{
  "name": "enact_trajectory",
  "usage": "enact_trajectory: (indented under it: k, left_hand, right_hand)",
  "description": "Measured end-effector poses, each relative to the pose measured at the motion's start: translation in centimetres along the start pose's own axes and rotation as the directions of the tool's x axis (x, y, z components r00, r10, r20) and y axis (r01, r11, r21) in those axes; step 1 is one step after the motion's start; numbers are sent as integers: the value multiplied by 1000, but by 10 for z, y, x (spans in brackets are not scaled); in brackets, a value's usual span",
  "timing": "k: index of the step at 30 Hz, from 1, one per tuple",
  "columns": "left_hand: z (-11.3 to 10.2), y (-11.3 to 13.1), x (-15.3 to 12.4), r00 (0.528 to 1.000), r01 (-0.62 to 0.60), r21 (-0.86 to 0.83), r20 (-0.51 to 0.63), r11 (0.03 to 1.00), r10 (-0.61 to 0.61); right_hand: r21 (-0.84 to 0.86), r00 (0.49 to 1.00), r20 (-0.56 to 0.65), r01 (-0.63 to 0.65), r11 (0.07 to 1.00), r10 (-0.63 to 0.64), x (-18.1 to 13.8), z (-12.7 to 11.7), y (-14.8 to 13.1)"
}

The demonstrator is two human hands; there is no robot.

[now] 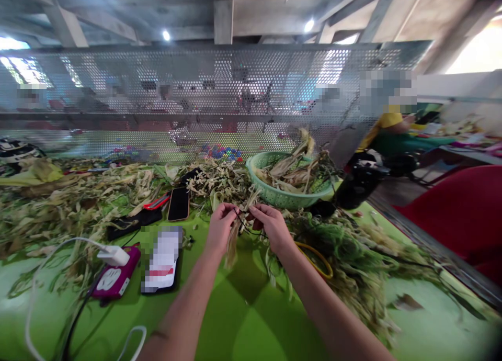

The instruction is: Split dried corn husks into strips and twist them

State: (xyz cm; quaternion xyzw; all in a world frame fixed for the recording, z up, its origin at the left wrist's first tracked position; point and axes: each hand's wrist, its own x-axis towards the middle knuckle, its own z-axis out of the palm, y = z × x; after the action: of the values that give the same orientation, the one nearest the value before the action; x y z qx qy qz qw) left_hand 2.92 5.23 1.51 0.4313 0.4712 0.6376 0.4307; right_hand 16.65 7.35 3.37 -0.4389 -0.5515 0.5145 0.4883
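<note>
Near the middle of the table, my left hand (221,222) pinches a bundle of dried, pale husk-like strips (232,245), whose ends hang below the fingers. A thin dark cord (246,228) runs between the two hands and loops under the bundle. My right hand (271,224) is closed at the fingertips just to the right, apparently on the cord or the strips; the exact grip is too small to make out. Behind the hands lies a heap of curled dried pieces (219,180).
A green basket (274,194) holds dried husks. Left lie a dark phone (179,204), a red cutter (157,202), a lit phone (162,259) and a purple power strip (117,274). Green fibres (341,246) and a yellow ring (319,259) lie right. A perforated screen (196,99) stands behind.
</note>
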Motion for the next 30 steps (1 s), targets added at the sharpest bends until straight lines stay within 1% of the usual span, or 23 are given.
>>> enact_trajectory:
  k: [3,6,10,12,16,21,23,27,30]
  left_hand:
    - [0,-1,1,1000,10,6,2,1000,-10]
    - [1,3,-1,1000,-1,-37,18,999,2]
    - [4,10,-4,993,-46,-143,102,989,61]
    - [4,11,-5,989,-57,-145,125,988,75]
    - [2,7,-1,989,-106,-34,97,994,109]
    - [0,1,4,989,-138,40,59,990,136]
    - [-2,1,5,987,-149,65,76,987,144]
    - [-8,1,7,972,-204,190,152,960,176]
    - [-10,0,7,962,-253,280,171,926,212]
  right_hand:
    - [45,1000,-12,28,999,-27,0,1,1]
    - [39,999,-24,32,999,-31,2,0,4]
    - [-24,999,-15,46,999,-46,4,0,8]
    - [-36,999,0,53,998,-53,5,0,9]
    - [-26,999,20,47,999,-47,7,0,12]
    - [16,999,-51,2,1000,-1,8,0,14]
    - [-35,999,-52,6,999,-8,9,-3,13]
    - [-192,997,11,75,979,-74,9,-10,8]
    - [-218,994,8,105,970,-106,9,-13,5]
